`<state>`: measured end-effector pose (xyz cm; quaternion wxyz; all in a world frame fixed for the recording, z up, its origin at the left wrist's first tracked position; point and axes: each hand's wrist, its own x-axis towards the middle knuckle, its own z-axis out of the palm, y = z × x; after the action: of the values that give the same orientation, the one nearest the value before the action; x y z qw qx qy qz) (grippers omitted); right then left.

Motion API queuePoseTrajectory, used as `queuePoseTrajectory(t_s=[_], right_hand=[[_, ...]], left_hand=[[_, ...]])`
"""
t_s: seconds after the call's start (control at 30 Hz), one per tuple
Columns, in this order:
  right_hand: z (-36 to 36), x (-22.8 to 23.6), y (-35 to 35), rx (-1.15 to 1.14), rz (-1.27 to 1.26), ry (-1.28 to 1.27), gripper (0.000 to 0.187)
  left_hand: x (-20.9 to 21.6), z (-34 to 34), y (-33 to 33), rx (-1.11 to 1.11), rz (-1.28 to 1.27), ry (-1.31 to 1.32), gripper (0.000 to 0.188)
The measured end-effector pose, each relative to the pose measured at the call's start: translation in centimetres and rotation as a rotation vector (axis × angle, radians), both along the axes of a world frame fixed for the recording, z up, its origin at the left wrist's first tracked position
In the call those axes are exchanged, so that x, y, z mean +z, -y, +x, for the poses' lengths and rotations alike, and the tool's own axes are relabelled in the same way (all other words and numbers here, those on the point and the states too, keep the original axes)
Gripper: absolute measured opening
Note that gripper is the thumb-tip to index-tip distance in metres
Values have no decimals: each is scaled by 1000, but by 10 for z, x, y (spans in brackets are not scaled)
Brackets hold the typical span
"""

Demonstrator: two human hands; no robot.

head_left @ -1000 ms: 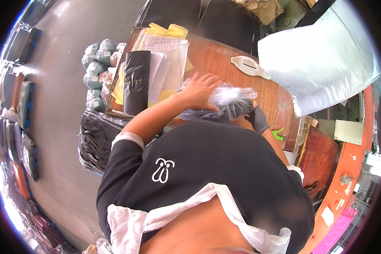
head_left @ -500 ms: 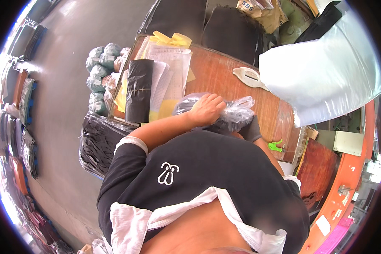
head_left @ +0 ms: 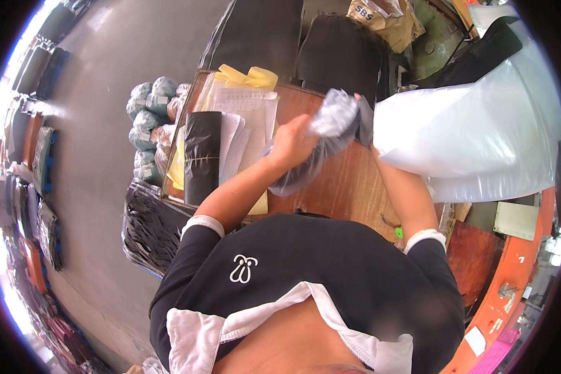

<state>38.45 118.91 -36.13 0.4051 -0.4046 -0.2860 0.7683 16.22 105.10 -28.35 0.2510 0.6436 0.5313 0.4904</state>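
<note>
Clear plastic bag with darkish contents held over wooden table, between hands; contact with tabletop can't be told. Bunched plastic gripped by left hand, fingers curled; gloved right hand placed at far side, finger closure hidden. Probably light, soft, kinda slippery; best grabbed by gathered neck. Dark lettering printed on brown sack; paper sheets too small to be read.
</note>
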Motion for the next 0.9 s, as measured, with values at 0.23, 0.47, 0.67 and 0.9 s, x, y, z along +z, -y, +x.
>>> queuePoseTrajectory(t_s=[0.23, 0.47, 0.67, 0.9], right_hand=[[-89, 5, -55, 92, 386, 1042, 63], [-86, -10, -43, -10, 359, 784, 72], [-65, -21, 7, -81, 438, 747, 73], [-7, -37, 153, 45, 130, 915, 57]], left_hand=[[-15, -20, -75, 247, -180, 243, 19], [-24, 4, -69, 269, -255, 234, 28], [-27, -4, -59, 153, -340, 120, 49], [-42, -32, 32, 199, -60, -227, 76]])
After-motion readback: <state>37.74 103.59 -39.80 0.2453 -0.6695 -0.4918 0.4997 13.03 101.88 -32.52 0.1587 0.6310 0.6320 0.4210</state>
